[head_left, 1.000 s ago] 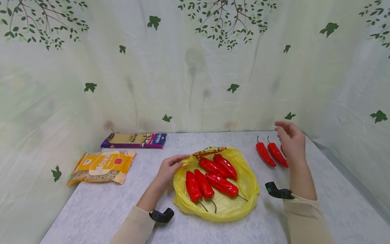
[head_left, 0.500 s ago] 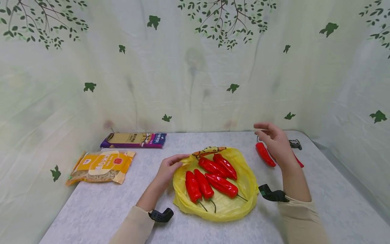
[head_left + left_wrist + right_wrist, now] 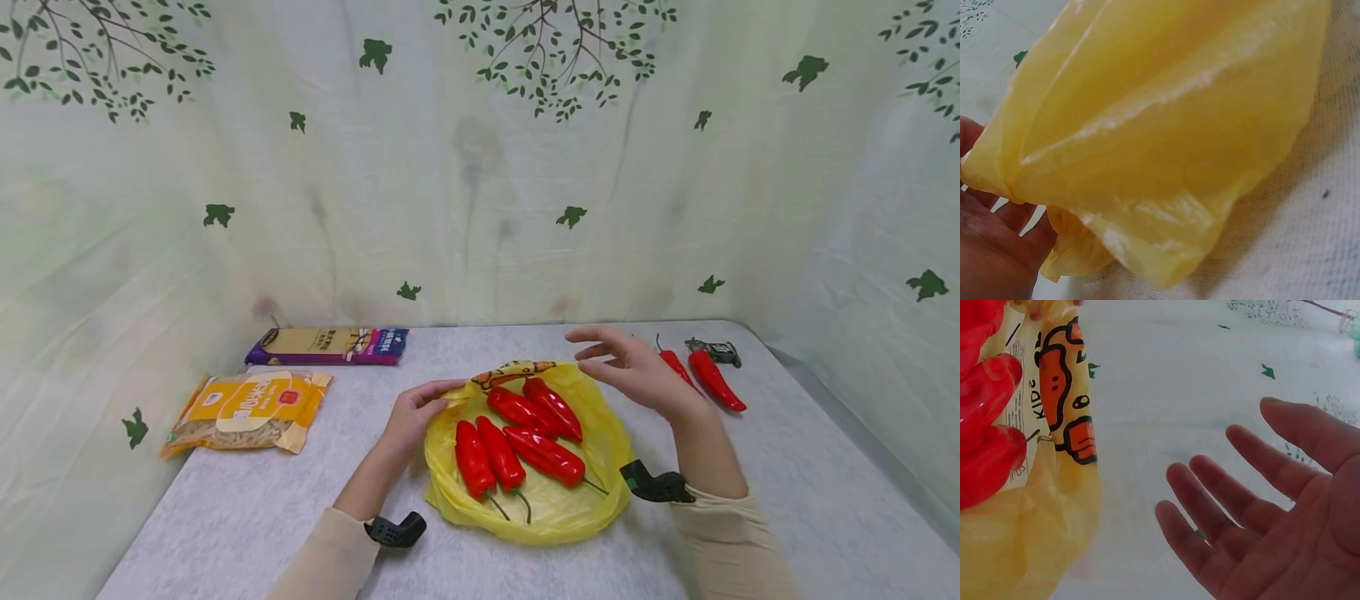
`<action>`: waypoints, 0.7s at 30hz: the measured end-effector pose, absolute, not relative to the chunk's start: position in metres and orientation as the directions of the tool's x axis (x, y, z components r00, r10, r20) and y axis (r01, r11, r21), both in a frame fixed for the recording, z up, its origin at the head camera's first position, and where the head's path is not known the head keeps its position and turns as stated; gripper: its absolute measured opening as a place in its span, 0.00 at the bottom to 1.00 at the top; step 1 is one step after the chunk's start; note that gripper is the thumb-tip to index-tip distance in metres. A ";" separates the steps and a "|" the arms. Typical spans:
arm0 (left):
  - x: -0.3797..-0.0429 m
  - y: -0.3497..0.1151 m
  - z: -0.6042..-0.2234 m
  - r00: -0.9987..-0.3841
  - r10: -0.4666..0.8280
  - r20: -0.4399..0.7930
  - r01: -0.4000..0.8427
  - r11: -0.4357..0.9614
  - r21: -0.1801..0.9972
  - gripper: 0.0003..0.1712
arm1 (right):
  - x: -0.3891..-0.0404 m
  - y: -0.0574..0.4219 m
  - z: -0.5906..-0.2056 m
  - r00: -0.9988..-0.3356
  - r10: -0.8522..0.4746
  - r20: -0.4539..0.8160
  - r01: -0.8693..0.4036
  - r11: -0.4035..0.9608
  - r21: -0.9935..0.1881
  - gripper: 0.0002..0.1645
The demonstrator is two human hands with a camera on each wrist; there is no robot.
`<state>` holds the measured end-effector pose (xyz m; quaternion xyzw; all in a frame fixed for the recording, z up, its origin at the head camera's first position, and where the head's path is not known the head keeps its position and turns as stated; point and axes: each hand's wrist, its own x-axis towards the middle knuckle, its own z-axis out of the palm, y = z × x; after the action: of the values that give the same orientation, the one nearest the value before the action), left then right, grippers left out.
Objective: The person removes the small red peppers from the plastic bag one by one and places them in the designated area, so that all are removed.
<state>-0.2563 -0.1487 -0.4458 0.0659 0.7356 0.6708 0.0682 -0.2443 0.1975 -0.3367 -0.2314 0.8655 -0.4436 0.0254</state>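
Note:
A yellow plastic bag [image 3: 600, 517] lies on the table with its mouth spread wide and several glossy red chili peppers [image 3: 543, 456] inside. My left hand [image 3: 411, 425] pinches the bag's left rim; in the left wrist view the thumb and fingers of that hand [image 3: 997, 250] hold the yellow film between them. Over the bag's far right edge hovers my right hand [image 3: 648, 379], holding nothing. Its fingers are extended and spread in the right wrist view. Behind it lie a red chili pepper [image 3: 675, 364], partly covered by the hand, and another chili pepper [image 3: 716, 381] beside it.
An orange pasta-like packet [image 3: 251, 411] rests at the table's left edge. Behind it lies a long purple and beige packet [image 3: 330, 347]. A small black packet [image 3: 724, 352] sits at the back right. Leaf-printed curtains [image 3: 480, 250] enclose the table.
My right hand has moved left from above the chili peppers on the right to the bag's far edge, uncovering the rightmost pepper and the black packet. The left hand has stayed at the rim.

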 end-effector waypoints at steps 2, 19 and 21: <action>-0.256 -0.149 -0.446 -0.982 0.188 -0.009 0.008 0.092 0.996 0.20 | -0.245 0.195 -0.338 -0.872 -0.467 0.147 -0.394 0.492 -0.776 0.28; -0.256 -0.149 -0.445 -0.976 0.215 0.017 0.040 0.104 0.994 0.20 | -0.252 0.170 -0.375 -0.739 -0.638 -0.218 -0.289 0.591 -0.753 0.29; -0.256 -0.148 -0.444 -0.978 0.210 0.013 0.036 0.109 0.993 0.20 | -0.254 0.169 -0.379 -0.734 -0.633 -0.246 -0.272 0.605 -0.748 0.29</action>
<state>-0.2558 -0.1485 -0.4442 0.0830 0.7418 0.6623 0.0656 -0.2541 0.1695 -0.3788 -0.2633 0.8595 -0.3580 0.2527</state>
